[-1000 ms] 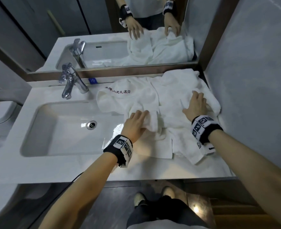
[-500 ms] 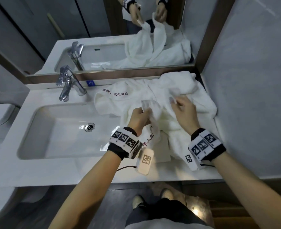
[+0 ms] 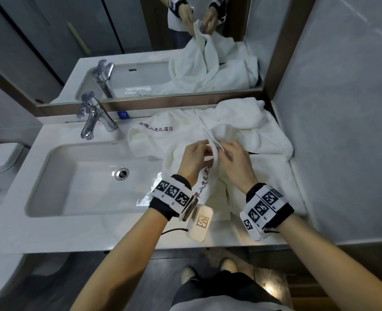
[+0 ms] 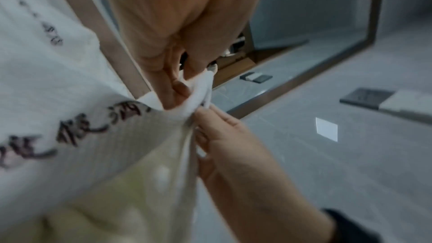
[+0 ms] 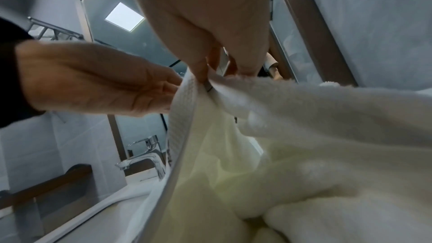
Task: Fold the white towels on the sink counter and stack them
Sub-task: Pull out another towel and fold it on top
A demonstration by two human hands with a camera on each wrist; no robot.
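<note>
Fingers of both hands meet on one white edge: the left hand (image 3: 193, 159) pinches the hem of the lifted towel (image 3: 204, 187) between thumb and fingertips, and the right hand (image 3: 235, 162) pinches the same hem just beside it, so that the two grips almost touch. The sink basin (image 3: 73, 176) serves as landmark. Both hands are to the right of the basin, above the counter (image 3: 122, 232), and the held cloth hangs down from the fingers toward the person, with its band of dark printed characters running along the hanging length. This means the long axis of the towel goes from the fingers downward and nearer to the body, not sideways. The rest of the white towels (image 3: 241, 124) lie in a loose heap right of the basin and behind the hands, against the mirror frame (image 3: 185, 101). Probably the person is searching for the corners, and the next move would be to slide the hands apart along the hem. The left hand is nearer to the basin, the right hand nearer to the heap. No folded stack is visible yet.
</note>
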